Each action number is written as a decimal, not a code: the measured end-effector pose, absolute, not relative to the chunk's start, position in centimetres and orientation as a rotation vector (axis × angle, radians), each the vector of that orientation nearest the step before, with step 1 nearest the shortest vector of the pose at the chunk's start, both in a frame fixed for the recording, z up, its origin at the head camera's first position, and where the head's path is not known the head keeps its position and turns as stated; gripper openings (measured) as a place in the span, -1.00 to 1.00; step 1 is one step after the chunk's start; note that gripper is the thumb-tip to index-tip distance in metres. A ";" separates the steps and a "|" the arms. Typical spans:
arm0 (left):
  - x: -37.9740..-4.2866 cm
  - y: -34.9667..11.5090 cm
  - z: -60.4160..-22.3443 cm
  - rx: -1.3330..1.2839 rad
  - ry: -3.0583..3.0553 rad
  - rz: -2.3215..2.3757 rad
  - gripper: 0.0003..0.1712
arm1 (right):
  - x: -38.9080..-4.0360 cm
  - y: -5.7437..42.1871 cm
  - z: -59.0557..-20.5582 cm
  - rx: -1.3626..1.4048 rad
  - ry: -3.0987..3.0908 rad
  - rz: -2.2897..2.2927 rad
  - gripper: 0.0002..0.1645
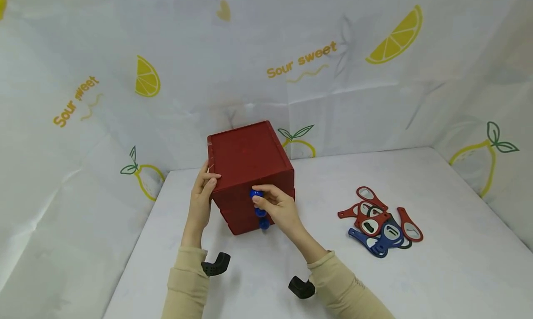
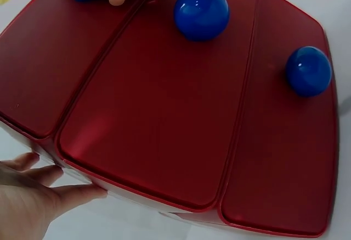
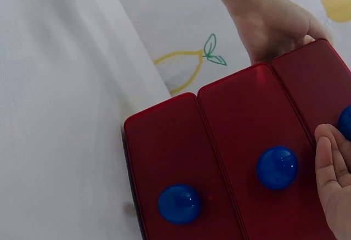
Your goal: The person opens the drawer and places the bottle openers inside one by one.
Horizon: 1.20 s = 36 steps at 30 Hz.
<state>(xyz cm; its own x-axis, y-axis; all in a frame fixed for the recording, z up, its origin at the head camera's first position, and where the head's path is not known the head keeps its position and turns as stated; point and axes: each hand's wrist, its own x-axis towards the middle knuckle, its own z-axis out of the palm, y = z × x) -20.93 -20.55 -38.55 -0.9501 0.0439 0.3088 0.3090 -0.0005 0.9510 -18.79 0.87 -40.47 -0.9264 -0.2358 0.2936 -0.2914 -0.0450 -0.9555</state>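
A red box with three drawers [image 1: 250,157] stands on the table, a round blue knob on each drawer front. My right hand [image 1: 281,210] pinches the top knob [image 1: 255,193] between thumb and fingers. The left hand [image 1: 201,199] rests against the box's left side, its thumb by the top edge; in the left wrist view its fingers [image 2: 77,195] look fairly straight along the side. The middle knob [image 3: 277,167] and the bottom knob [image 3: 179,204] are untouched. All three drawer fronts look flush with one another.
To the right of the box lies a pile of flat, paddle-shaped bottle openers [image 1: 391,231], red and blue. The white table [image 1: 166,254] meets a wall sheet [image 1: 233,92] printed with lemons right behind the box. A black curved piece sits at each wrist.
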 end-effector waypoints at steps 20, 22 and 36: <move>-21.0 -20.6 -38.9 -0.328 -2.133 -1.971 -0.62 | -17.8 1.8 -40.3 0.467 -2.114 2.408 -0.63; -21.0 -20.7 -39.0 -0.330 -2.140 -1.966 -0.62 | -17.5 2.1 -40.4 0.461 -2.137 2.408 -0.63; -21.1 -20.6 -39.0 -0.349 -2.126 -1.951 -0.69 | -15.4 2.6 -40.8 0.483 -2.082 2.447 -0.61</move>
